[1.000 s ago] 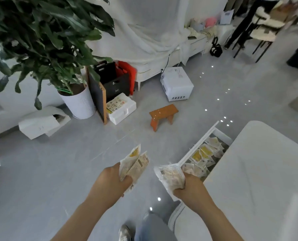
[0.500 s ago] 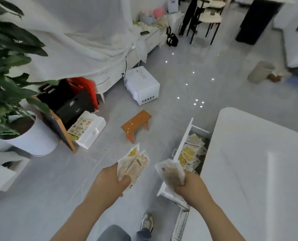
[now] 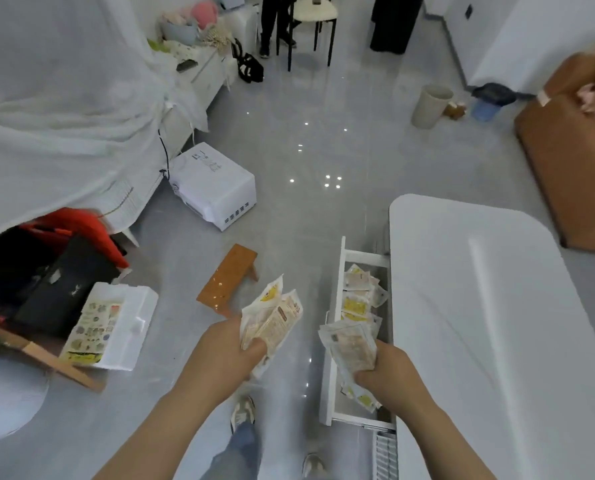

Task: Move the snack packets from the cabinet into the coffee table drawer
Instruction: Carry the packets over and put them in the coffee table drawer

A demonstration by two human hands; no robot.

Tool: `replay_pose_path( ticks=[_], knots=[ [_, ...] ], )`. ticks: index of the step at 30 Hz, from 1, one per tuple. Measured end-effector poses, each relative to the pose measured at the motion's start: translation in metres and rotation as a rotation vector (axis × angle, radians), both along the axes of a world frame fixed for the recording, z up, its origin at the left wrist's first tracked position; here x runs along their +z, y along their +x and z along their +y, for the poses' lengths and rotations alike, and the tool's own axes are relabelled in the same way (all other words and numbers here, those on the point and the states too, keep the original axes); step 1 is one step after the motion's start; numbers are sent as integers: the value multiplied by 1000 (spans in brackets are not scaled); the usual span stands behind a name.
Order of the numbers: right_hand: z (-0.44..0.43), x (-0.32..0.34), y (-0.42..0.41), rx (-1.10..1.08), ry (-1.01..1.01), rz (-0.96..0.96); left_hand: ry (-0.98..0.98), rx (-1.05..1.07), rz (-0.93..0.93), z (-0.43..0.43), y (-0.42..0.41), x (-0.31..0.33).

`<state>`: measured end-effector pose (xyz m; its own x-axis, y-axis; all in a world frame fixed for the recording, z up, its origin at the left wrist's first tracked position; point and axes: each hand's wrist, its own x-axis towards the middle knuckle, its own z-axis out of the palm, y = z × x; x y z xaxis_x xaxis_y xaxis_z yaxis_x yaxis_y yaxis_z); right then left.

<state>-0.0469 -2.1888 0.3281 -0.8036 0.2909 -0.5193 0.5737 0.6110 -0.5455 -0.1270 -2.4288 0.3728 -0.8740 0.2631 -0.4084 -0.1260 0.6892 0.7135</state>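
Snack packets [image 3: 272, 320], two, sit gripped in the left hand [image 3: 220, 358]; right hand [image 3: 389, 375] clutches a wad [image 3: 349, 348], count unclear, over the open drawer [image 3: 328, 386].

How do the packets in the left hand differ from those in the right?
The left-hand packets point up, over the floor; the right-hand packets lie over the open drawer. The left-hand packets show yellow print; the right-hand packets look clear, tan inside. Both bunches are held by the lower end.

Our arms out — both hands full.
Left hand [image 3: 220, 355] at 11 o'clock, right hand [image 3: 389, 372] at 1, each gripping snack packets [image 3: 272, 320].
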Motion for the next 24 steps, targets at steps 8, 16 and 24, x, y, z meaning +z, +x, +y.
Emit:
replay_pose_path(
  ticks=[8,16,24],
  knots=[
    [-11,-2,-49,-251,0,0,19,-282,-28,22,-103,1],
    [35,-25,-71,-479,43,-77,-97,-515,-77,95,-181,-26],
    [105,-48,-125,-585,38,-115,-178,-673,-78,192,-257,-50]
  ],
)
